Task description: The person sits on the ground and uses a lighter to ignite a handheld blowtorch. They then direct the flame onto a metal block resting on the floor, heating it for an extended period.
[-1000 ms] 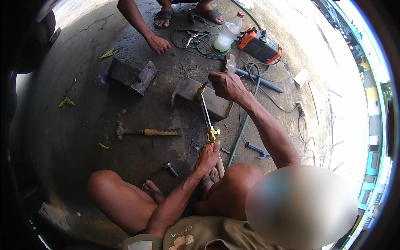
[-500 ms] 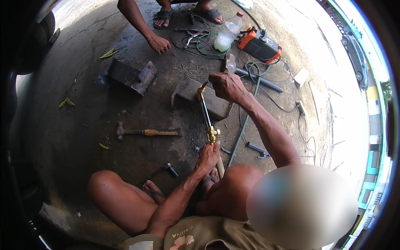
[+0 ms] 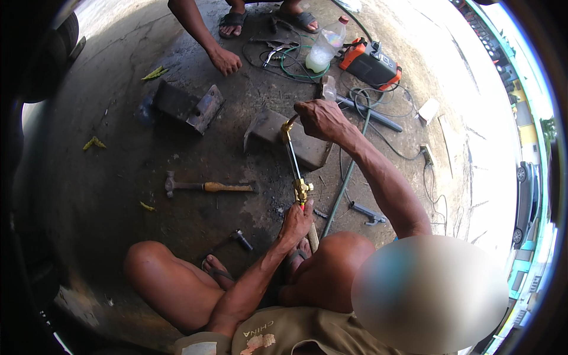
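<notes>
Ground left of the left hand (image 3: 296,222) open as far as the wooden-handled hammer (image 3: 228,187). Right knee (image 3: 340,251) crowds its near right; green hose (image 3: 345,188) beyond. The torch (image 3: 293,160) bars the gap between hands. Steel piece (image 3: 305,148) below the right hand (image 3: 322,123), sledgehammer (image 3: 370,113) just past it. Lane left of that piece, co-worker's hand (image 3: 226,61) at far end.

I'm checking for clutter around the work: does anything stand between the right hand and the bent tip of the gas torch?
Nothing visible does: the right hand is right beside the bent tip of the gas torch, though contact is unclear. The steel piece shows behind them, not between.
</notes>
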Demonstrator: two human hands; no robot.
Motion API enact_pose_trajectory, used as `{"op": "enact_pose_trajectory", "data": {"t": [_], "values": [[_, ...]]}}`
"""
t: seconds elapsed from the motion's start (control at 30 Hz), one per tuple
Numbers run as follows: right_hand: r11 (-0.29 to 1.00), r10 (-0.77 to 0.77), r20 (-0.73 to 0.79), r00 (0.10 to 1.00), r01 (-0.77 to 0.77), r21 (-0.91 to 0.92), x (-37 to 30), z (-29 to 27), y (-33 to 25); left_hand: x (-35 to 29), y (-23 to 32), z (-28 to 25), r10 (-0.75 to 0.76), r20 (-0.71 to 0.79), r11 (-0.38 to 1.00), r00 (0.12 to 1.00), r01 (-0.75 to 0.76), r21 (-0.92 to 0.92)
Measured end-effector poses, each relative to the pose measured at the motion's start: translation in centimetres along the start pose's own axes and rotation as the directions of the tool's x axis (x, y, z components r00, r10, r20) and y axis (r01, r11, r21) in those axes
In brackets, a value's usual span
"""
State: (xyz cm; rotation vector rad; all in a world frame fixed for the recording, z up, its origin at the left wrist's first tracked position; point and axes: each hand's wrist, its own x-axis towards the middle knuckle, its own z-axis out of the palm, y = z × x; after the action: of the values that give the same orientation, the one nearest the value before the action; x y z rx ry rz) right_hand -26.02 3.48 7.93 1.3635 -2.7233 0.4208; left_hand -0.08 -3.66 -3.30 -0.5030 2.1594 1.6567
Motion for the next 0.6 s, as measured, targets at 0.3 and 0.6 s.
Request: {"op": "enact_pose_trajectory", "data": {"t": [0.3, 0.6], "values": [[0.999, 0.046, 0.046, 0.998, -0.047, 0.017, 0.0, 0.8, 0.0, 0.4, -1.5, 0.9, 0.07, -0.062, 0.994, 0.996, -0.065, 0.085], [0.998, 0.052, 0.038, 0.998, -0.053, 0.024, 0.3, 1.0, 0.0, 0.5, -0.5, 0.0, 0.05, -0.022, 0.996, 0.998, -0.049, 0.081]]}}
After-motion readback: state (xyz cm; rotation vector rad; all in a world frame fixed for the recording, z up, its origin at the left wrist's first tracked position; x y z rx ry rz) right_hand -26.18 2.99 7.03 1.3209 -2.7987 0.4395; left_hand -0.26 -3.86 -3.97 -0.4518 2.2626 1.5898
